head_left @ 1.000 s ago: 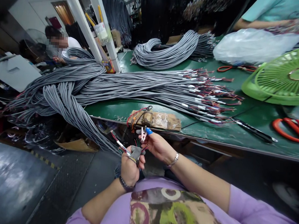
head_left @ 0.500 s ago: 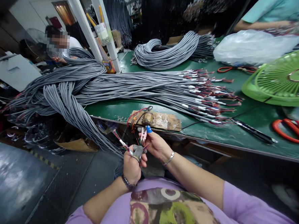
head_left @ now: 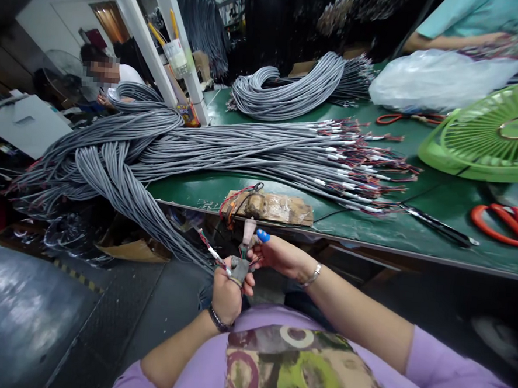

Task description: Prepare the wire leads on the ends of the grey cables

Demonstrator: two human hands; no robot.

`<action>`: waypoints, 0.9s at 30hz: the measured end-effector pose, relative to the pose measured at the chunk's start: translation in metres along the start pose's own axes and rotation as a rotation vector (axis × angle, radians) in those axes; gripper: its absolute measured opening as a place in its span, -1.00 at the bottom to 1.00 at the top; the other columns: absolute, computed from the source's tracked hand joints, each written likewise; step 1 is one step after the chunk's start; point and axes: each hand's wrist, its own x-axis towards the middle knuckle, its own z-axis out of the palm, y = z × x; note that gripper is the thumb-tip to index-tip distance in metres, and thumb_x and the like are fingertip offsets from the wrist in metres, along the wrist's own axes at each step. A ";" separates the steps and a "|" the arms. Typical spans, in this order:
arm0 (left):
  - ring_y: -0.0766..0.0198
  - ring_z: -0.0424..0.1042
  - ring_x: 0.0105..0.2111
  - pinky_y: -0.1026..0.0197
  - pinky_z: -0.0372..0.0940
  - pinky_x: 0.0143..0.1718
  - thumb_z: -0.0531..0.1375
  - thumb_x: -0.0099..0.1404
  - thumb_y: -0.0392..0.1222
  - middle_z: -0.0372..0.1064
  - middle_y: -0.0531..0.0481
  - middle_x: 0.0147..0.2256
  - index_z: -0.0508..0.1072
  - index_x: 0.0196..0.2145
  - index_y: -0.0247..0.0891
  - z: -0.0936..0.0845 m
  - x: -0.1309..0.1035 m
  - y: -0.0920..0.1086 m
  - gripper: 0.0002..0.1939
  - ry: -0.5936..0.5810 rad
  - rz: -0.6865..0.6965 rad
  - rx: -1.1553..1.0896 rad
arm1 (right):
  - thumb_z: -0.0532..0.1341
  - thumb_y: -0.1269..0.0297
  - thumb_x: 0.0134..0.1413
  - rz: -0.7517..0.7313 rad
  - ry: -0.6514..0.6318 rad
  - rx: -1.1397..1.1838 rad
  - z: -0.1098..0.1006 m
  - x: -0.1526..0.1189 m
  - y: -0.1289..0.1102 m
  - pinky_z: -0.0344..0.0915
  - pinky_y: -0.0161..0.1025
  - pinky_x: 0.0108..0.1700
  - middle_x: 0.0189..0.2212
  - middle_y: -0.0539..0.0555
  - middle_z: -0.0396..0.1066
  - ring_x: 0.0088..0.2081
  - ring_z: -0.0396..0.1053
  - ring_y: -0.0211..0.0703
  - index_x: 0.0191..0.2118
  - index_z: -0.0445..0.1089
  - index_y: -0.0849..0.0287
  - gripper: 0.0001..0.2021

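Note:
My left hand (head_left: 230,286), with grey covering on the thumb, is closed on a cable end (head_left: 214,251) whose thin coloured wires fan out above the thumb. Just right of it, my right hand (head_left: 277,255), a blue cover on one fingertip, has its fingers pressed together at the thin wires. A pinkish cone-shaped tool tip (head_left: 248,231) points down at the wires from the wooden block (head_left: 287,209) at the table edge. Red and black leads run over the block. Grey cables (head_left: 244,146) with stripped ends lie across the green table (head_left: 349,229).
At the right are a green fan (head_left: 486,135), orange-handled scissors (head_left: 505,224), tweezers (head_left: 441,225) and a plastic bag (head_left: 441,82). A cable coil (head_left: 291,90) lies behind. Two other people sit at the far left and far right.
My right hand has moved right and down, off the tool tip and onto the wires. The cone-shaped tip now shows uncovered. My left hand has barely moved.

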 end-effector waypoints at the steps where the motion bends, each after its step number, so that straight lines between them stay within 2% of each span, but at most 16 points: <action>1: 0.49 0.19 -0.76 0.43 0.04 -0.74 0.20 0.18 0.04 0.33 0.10 -0.66 0.33 -0.49 -0.28 -0.001 -0.001 -0.002 -0.68 -0.010 0.007 0.028 | 0.33 -0.08 -0.16 0.002 -0.001 -0.089 0.000 -0.003 -0.003 0.29 -0.32 -0.38 -0.49 0.04 0.41 -0.47 0.35 -0.28 -0.41 0.39 0.27 -0.56; 5: 0.46 0.25 -0.74 0.40 0.07 -0.71 0.18 0.19 0.01 0.35 0.07 -0.65 0.32 -0.53 -0.29 -0.004 -0.001 -0.004 -0.69 -0.088 -0.022 0.148 | 0.40 0.07 -0.26 -0.043 -0.007 -0.424 0.005 -0.012 -0.014 0.25 -0.34 -0.39 -0.56 -0.03 0.36 -0.51 0.29 -0.34 -0.49 0.35 0.27 -0.64; 10: 0.39 0.30 -0.75 0.37 0.04 -0.72 0.21 0.13 -0.09 0.36 0.04 -0.69 0.36 -0.54 -0.30 -0.002 0.000 0.005 -0.77 -0.329 -0.245 0.301 | 0.31 0.09 -0.12 -0.089 -0.070 -0.831 0.013 -0.020 -0.017 0.10 -0.40 -0.54 -0.62 -0.08 0.26 -0.57 0.15 -0.38 -0.51 0.36 0.27 -0.70; 12: 0.39 0.30 -0.76 0.37 0.02 -0.73 0.21 0.11 -0.10 0.36 0.03 -0.69 0.35 -0.56 -0.30 -0.002 0.000 0.007 -0.77 -0.331 -0.278 0.302 | 0.28 0.09 -0.07 -0.147 -0.053 -0.911 0.014 -0.023 -0.016 0.11 -0.40 -0.52 -0.60 -0.07 0.27 -0.55 0.16 -0.36 -0.50 0.38 0.26 -0.71; 16: 0.42 0.29 -0.76 0.38 -0.02 -0.74 0.18 0.15 -0.02 0.35 0.05 -0.68 0.31 -0.56 -0.29 -0.004 0.001 0.008 -0.71 -0.135 -0.191 0.183 | 0.19 0.02 0.03 -0.262 0.052 -0.782 0.011 -0.030 -0.014 0.26 -0.30 -0.35 -0.49 0.01 0.36 -0.43 0.29 -0.26 -0.39 0.38 0.26 -0.67; 20: 0.44 0.28 -0.76 0.40 -0.01 -0.73 0.20 0.14 0.01 0.35 0.08 -0.67 0.32 -0.50 -0.29 -0.005 0.003 0.006 -0.70 0.000 -0.119 0.060 | 0.25 0.01 -0.04 -0.342 0.119 -0.636 0.009 -0.034 0.001 0.28 -0.24 -0.23 -0.34 0.09 0.42 -0.31 0.33 -0.19 -0.27 0.37 0.25 -0.64; 22: 0.43 0.29 -0.75 0.40 0.00 -0.72 0.22 0.13 0.02 0.36 0.07 -0.67 0.32 -0.49 -0.29 -0.004 0.004 0.004 -0.70 0.002 -0.105 0.036 | 0.31 0.02 -0.11 -0.383 0.191 -0.543 0.012 -0.033 0.015 0.28 -0.22 -0.22 -0.36 0.08 0.42 -0.32 0.34 -0.19 -0.28 0.36 0.23 -0.63; 24: 0.41 0.31 -0.74 0.39 0.01 -0.72 0.22 0.13 0.04 0.37 0.05 -0.66 0.32 -0.50 -0.29 -0.002 0.004 0.003 -0.68 -0.031 -0.105 0.035 | 0.30 0.02 -0.10 -0.451 0.307 -0.480 0.016 -0.031 0.027 0.28 -0.24 -0.28 -0.45 0.03 0.38 -0.41 0.31 -0.24 -0.36 0.34 0.22 -0.66; 27: 0.35 0.36 -0.71 0.37 0.09 -0.71 0.20 0.14 0.12 0.39 0.00 -0.65 0.33 -0.52 -0.29 -0.001 0.003 0.001 -0.62 -0.122 -0.133 0.065 | 0.26 -0.01 -0.06 -0.398 0.260 -0.385 0.023 -0.027 0.033 0.23 -0.28 -0.48 -0.65 -0.10 0.24 -0.61 0.22 -0.31 -0.42 0.25 0.17 -0.67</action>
